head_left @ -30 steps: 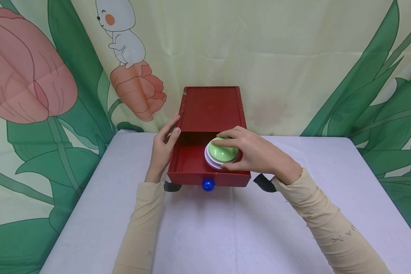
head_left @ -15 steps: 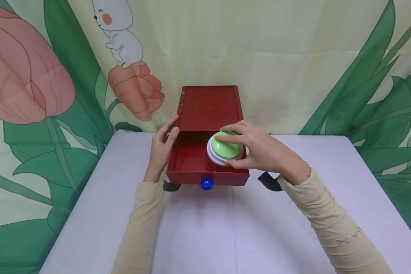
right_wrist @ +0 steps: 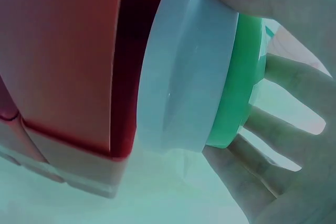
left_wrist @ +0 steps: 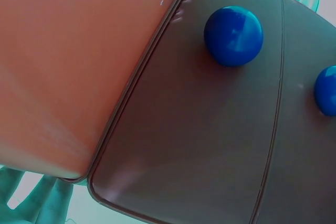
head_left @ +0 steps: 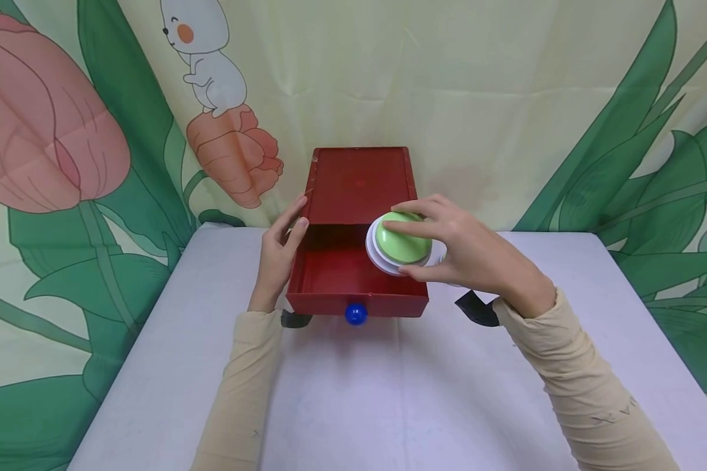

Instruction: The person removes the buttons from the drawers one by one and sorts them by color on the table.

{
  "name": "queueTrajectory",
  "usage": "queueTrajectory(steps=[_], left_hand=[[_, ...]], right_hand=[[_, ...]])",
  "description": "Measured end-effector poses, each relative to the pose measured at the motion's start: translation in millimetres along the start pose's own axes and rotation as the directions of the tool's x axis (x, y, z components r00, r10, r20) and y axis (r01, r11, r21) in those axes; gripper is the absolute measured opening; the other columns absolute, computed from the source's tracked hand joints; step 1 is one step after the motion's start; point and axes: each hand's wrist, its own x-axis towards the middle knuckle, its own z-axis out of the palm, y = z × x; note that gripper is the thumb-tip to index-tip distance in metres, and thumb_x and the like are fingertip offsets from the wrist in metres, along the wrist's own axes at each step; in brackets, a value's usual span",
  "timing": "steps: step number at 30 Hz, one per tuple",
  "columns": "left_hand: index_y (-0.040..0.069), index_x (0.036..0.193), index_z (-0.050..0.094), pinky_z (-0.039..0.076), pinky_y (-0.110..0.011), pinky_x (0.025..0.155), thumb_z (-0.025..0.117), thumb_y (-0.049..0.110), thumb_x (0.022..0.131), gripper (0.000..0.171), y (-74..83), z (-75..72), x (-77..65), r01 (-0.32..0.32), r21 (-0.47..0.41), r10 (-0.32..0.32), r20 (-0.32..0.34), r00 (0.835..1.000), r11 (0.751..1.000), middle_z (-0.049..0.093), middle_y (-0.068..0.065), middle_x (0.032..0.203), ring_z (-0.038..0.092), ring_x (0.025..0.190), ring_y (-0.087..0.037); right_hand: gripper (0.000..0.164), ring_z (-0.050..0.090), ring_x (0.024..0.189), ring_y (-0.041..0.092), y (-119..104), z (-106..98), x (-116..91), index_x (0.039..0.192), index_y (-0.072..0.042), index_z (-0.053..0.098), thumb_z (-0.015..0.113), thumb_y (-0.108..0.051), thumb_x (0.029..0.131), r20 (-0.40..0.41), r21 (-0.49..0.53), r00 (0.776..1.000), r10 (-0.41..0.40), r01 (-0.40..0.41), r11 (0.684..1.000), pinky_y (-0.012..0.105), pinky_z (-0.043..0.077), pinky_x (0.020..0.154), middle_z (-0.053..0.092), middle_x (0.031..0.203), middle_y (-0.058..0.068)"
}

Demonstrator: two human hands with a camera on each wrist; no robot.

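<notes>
A red drawer box [head_left: 359, 186] stands on the white-covered table, its top drawer [head_left: 324, 305] pulled out toward me. My left hand [head_left: 275, 261] rests against the box's left side, fingers extended; some of its fingers [left_wrist: 38, 200] show in the left wrist view. Between thumb and fingers, my right hand [head_left: 477, 255] grips a round white push-button buzzer with a green dome [head_left: 402, 239]. It is over the drawer's right side. In the right wrist view the buzzer's white base [right_wrist: 184, 66] is tilted beside the drawer wall, with the thumb on its rim.
A blue knob [head_left: 356, 314] sticks out from the drawer front, and another blue knob [left_wrist: 328, 90] sits on the drawer below. White cloth covers the table [head_left: 353, 405]. A printed curtain [head_left: 477, 118] hangs right behind the box.
My right hand has lifted the buzzer up out of the drawer and moved it to the right, toward the drawer's right edge. The left hand stays at the box's side.
</notes>
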Motion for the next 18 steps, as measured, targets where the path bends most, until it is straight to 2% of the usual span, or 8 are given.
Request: queueTrajectory(steps=[18], left_hand=[[0.000,0.147,0.045,0.040,-0.046,0.113,0.050,0.010,0.102,0.047,-0.1,0.7,-0.5,-0.012,0.002,0.012,-0.002,1.000,1.000,0.040,-0.012,0.157,0.038,0.144,-0.025]], right_hand=[[0.062,0.050,0.121,0.026,11.0,-11.5,-19.0,0.130,-0.010,0.067,0.087,-0.006,0.071,-0.065,-0.023,0.997,0.043,-0.045,0.999,0.041,0.053,0.084,0.058,0.134,0.010]])
